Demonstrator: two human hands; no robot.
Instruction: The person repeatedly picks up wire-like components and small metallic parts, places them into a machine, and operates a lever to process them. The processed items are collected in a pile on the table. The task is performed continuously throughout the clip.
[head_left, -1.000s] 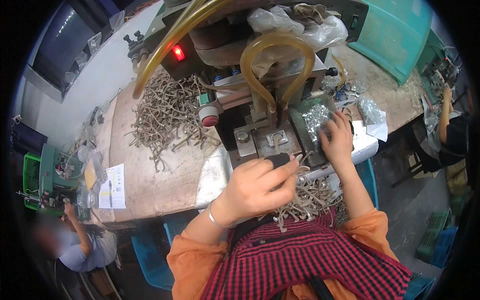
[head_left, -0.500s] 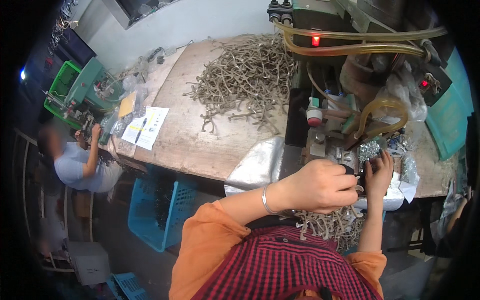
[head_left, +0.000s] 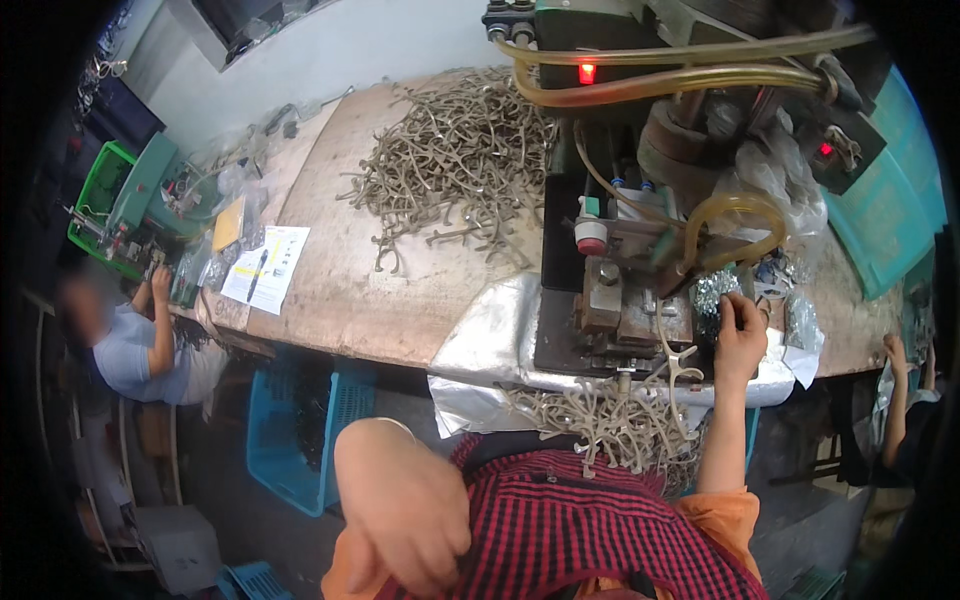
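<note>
A: Right hand first. What's gripped?
B: The right hand (head_left: 740,340) is lowered onto shiny bits (head_left: 715,294) beside the press (head_left: 668,135); whether one is pinched cannot be told. Bits are set just beside the press, presumably for a short reach.
A: Left?
B: The left hand (head_left: 405,505) is held low by the apron (head_left: 590,520), off the table (head_left: 330,290), loosely curled. Blurred, palm hidden; its grip cannot be told either.
A: Forked piece?
B: One forked piece (head_left: 681,362) is seen at the press, its thin end seemingly laid on the block (head_left: 640,322), its fork pointed toward the table's front edge, probably so it can be handled from there.
A: Piles?
B: A front pile (head_left: 622,428) is heaped at that edge, close to the apron, likely for easy reach. A larger pile (head_left: 460,165) is spread toward the back edge, likely as stock.
A: Unclear?
B: The thin end's seating is obscured by the press parts; the front pile's support is hidden; the table's right end is cut off.
</note>
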